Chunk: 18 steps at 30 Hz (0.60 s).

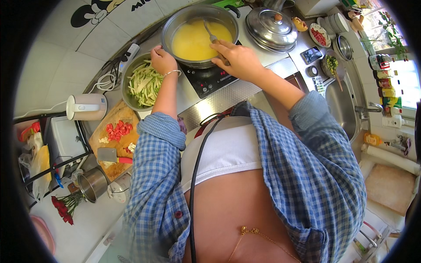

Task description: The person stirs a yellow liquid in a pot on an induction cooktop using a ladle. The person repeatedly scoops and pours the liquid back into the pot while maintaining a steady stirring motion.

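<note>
A metal pot [167, 31] of yellow liquid [197, 41], probably beaten egg or soup, sits on a black induction cooktop [207, 84] with lit red indicators. My right hand [238, 59] grips the wooden handle of a metal cooking utensil [207, 28] whose head is hidden in the liquid. At the pot's left side, my left hand [164, 60] is closed around what looks like its side handle, mostly hidden by the fingers. Just below that hand, a metal bowl [125, 90] holds pale green vegetable strips [144, 83].
A wooden cutting board [115, 110] bears chopped tomato [119, 130] and a cleaver [108, 154]. An electric kettle [87, 107] and a power strip [130, 56] stand left. Stacked lids [271, 29], a phone [311, 55] and a sink [340, 105] are right.
</note>
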Each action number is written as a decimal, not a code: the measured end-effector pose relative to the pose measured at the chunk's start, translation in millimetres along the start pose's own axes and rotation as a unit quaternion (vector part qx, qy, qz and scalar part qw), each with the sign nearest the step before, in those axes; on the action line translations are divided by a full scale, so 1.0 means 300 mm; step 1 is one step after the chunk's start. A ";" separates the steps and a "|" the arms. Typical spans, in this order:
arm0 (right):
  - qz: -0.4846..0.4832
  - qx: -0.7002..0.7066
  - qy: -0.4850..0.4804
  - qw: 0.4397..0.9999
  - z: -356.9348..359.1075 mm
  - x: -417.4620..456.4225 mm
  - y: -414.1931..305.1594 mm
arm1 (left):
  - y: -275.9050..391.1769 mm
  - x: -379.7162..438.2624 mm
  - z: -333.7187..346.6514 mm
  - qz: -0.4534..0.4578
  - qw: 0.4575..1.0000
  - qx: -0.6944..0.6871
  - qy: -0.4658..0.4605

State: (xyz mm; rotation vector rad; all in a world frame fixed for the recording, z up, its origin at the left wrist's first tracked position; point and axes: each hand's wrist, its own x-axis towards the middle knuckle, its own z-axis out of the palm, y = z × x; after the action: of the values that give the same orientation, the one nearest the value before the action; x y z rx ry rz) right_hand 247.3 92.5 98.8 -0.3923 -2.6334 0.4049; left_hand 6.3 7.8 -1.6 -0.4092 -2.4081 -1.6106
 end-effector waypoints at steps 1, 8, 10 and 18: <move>0.004 0.011 -0.004 1.000 0.002 0.001 -0.003 | 0.001 0.000 -0.001 -0.003 1.000 -0.001 -0.001; 0.011 0.101 -0.013 0.995 0.008 -0.026 -0.040 | -0.009 0.000 -0.002 0.013 1.000 -0.003 0.008; 0.018 0.128 -0.011 0.992 0.002 -0.041 -0.054 | -0.008 -0.002 -0.002 0.027 1.000 -0.005 0.014; 0.206 0.406 -0.019 0.890 -0.051 -0.080 -0.045 | -0.013 0.003 0.002 0.024 1.000 -0.004 0.017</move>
State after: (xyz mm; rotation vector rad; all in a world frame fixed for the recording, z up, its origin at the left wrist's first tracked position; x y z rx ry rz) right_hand 272.2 75.4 107.2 -0.6398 -2.1271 1.5764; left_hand 4.1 7.0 -5.0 -0.4327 -2.3492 -1.5951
